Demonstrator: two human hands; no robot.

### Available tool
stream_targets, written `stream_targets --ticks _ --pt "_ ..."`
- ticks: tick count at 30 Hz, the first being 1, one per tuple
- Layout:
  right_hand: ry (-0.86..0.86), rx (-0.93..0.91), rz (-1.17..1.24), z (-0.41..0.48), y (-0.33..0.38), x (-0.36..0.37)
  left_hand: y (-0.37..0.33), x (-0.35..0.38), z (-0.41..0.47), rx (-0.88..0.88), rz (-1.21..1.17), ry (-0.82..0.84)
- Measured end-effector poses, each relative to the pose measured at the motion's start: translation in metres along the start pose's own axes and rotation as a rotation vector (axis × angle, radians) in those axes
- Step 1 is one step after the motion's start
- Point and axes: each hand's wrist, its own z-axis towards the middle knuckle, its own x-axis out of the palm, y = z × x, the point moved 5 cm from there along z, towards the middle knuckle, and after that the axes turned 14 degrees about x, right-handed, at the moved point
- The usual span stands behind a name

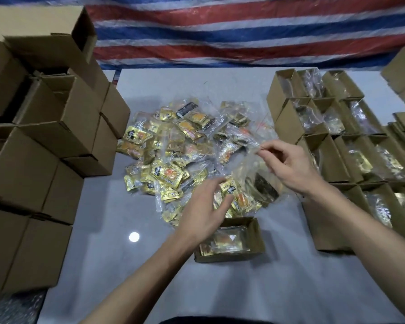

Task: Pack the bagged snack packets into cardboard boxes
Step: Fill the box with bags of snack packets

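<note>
A heap of clear bags filled with gold snack packets [173, 146] covers the middle of the grey table [117, 265]. A small open cardboard box [255, 235] stands at the heap's near edge with one bagged bundle lying inside. Just above that box hangs another clear bag of gold packets [250, 190]. My right hand [288, 164] pinches its top edge. My left hand [204, 206] grips its lower left side.
Closed cardboard boxes [33, 141] are stacked high along the left. Rows of open boxes filled with bags [351, 146] stand on the right, reaching close to my right forearm. A red, white and blue striped tarp [243, 31] hangs behind the table.
</note>
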Motion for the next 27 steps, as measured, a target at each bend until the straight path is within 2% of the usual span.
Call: stream_targets --ticks 3,6,12,16,20,27 --pt "0.132 -0.048 0.014 -0.008 0.030 0.004 -0.042 -0.020 0.023 0.142 -0.087 -0.128" --pt "0.268 -0.034 0.079 -0.013 0.048 0.008 -0.063 -0.035 0.035 0.181 -0.187 -0.181" --pt "0.347 0.005 0.290 -0.023 0.060 0.019 -0.065 -0.062 0.032 0.295 -0.129 -0.230" --pt "0.393 0.049 0.317 -0.029 0.050 0.023 -0.064 -0.063 0.021 0.246 -0.214 -0.197" --pt "0.497 0.076 0.160 -0.044 0.020 0.028 -0.063 -0.064 0.011 0.203 -0.335 -0.258" --pt "0.487 0.352 0.183 -0.064 -0.030 0.023 -0.058 -0.069 0.002 0.199 -0.398 -0.296"
